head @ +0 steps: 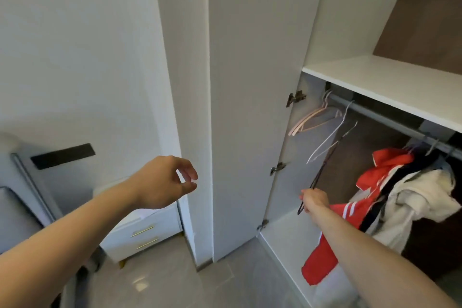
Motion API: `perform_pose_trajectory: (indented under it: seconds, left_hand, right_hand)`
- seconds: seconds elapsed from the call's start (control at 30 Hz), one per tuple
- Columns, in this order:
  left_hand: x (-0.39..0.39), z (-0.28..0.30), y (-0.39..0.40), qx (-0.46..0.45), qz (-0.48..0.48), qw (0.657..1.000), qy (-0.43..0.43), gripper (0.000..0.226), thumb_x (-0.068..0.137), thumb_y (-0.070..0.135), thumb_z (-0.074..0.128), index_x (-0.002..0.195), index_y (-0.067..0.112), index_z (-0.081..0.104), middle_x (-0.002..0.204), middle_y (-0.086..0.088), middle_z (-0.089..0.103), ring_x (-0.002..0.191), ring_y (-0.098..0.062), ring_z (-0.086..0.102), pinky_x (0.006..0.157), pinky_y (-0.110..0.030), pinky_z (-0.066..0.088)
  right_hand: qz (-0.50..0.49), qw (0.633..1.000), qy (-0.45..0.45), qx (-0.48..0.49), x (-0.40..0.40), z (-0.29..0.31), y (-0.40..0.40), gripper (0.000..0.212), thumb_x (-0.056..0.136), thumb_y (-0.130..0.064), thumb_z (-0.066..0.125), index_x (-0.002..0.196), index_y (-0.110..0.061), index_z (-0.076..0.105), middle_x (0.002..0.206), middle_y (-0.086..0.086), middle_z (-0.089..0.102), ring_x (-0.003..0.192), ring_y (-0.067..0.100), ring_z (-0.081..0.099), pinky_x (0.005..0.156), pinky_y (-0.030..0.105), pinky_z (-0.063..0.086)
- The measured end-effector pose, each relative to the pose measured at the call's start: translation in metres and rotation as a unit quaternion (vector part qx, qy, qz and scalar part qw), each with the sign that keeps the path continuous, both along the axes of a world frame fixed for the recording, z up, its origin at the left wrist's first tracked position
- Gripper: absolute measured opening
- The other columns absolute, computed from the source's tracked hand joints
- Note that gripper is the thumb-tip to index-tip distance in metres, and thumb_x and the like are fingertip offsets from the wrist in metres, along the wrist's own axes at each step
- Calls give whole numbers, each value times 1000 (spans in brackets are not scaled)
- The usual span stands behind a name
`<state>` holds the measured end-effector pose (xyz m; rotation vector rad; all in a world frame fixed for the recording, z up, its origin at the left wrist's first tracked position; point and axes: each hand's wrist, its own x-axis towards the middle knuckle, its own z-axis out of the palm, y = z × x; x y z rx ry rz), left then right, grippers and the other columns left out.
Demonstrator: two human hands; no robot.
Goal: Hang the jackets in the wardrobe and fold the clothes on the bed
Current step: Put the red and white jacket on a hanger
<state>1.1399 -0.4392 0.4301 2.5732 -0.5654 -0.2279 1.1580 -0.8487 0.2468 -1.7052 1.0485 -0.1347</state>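
A black hanger (322, 170) is gripped at its lower end by the right hand (313, 200), inside the open wardrobe (375, 77), its hook up near the rail (375, 114) beside a white hanger (327, 141). It looks best drawn straight out, kept clear of the white one. Red (325, 257) and cream (410, 207) jackets already hang to the right. The left hand (165, 182) is held loosely curled, empty, by the door (245, 107).

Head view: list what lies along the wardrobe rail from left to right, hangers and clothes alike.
Pink hangers → white hanger → black hanger, gripped low by the right hand → red jacket → white jacket.
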Motion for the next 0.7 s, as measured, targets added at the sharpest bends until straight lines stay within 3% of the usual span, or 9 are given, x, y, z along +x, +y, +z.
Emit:
perform_pose_trajectory:
  seconds: [0.1,0.17,0.37,0.53,0.7]
  left_hand:
    - [-42,-28,40,11,23,1000,12,5,90,40,70,90,45,66,89,41,63,76,5,66,68,-16,46]
    - [-73,-50,69,7,49,998,35,6,91,41,70,92,45,66,88,32,67,75,4,67,67,-14,44]
    - [-190,-108,169,8,190,977,95,6,90,42,71,95,38,70,93,21,69,85,2,66,83,-25,55]
    - [-320,-143,239,-17,354,926,127,5,92,42,70,97,40,68,97,19,69,86,3,64,75,-13,47]
    - [-471,-173,258,-59,524,837,145,10,93,41,71,102,36,70,98,20,68,84,1,66,74,-16,50]
  right_hand:
    - [51,998,24,11,-42,-29,72,27,92,-3,57,68,-10,65,78,15,65,61,26,51,48,27,35]
    - [90,995,37,25,-68,-42,123,28,95,-7,56,69,-11,66,76,12,67,56,25,51,49,28,37]
    - [257,953,103,119,-143,-64,274,27,98,-4,51,75,-11,64,62,7,51,43,17,35,43,24,26]
    - [456,852,166,199,-196,-47,371,24,106,-9,42,100,-11,65,53,-5,43,42,9,25,39,19,20]
    - [664,715,164,146,-256,-22,443,27,108,-14,39,110,-10,65,57,-5,37,42,8,19,38,18,17]
